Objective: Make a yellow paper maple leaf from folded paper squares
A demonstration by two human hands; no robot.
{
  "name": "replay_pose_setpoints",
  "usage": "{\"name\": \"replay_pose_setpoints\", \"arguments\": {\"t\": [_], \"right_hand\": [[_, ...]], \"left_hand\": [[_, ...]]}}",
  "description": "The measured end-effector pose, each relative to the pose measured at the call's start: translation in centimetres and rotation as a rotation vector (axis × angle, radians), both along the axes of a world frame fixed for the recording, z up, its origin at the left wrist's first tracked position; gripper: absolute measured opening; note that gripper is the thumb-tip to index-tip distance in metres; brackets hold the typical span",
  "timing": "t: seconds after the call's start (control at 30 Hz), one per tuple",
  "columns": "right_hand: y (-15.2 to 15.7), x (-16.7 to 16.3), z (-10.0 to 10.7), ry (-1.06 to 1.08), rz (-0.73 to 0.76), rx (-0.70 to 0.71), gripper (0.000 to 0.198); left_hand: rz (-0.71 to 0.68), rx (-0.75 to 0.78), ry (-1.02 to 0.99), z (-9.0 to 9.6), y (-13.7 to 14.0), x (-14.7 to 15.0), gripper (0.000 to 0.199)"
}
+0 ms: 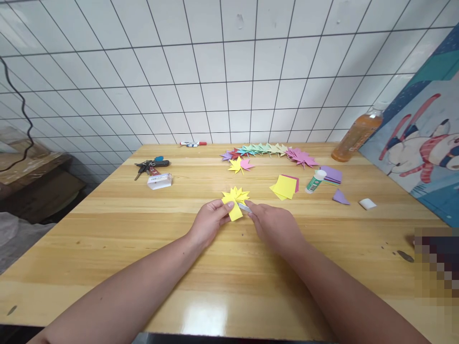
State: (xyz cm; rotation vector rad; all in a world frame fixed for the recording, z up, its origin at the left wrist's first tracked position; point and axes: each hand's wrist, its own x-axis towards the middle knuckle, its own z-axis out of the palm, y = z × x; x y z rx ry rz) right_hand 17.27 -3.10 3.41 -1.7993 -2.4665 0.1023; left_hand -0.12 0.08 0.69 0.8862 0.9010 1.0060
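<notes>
Over the table [143, 220], our left hand [210, 219] pinches the yellow paper [235, 213] and our right hand [278, 224] grips a silvery tool [244, 207], so light pressure's probably best.

The left forearm [136, 282] and right forearm [344, 286] are bare and smooth, broad by the lower edge of view and tapering to slim wrists. Two small spots mark the left forearm, one near the wrist, one farther up. The left hand [208, 221] shows a short thumbnail; the right hand [276, 227] has a rounded back. A greyish patch [140, 338] at the bottom edge may be clothing.
</notes>
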Motion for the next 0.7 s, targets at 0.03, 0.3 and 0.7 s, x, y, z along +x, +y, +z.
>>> {"name": "replay_pose_setpoints", "arguments": {"t": [0.03, 0.3, 0.7], "right_hand": [[-0.04, -0.04, 0.01, 0.001, 0.0, -0.001, 0.039], [-0.09, -0.04, 0.17, -0.009, -0.016, 0.002, 0.04], [-0.04, -0.03, 0.18, -0.001, -0.014, 0.015, 0.04]], "left_hand": [[-0.002, 0.0, 0.003, 0.0, -0.01, -0.01, 0.032], [0.002, 0.003, 0.008, -0.11, -0.03, -0.2, 0.03], [-0.004, -0.003, 0.03, -0.12, -0.07, -0.13, 0.03]]}}
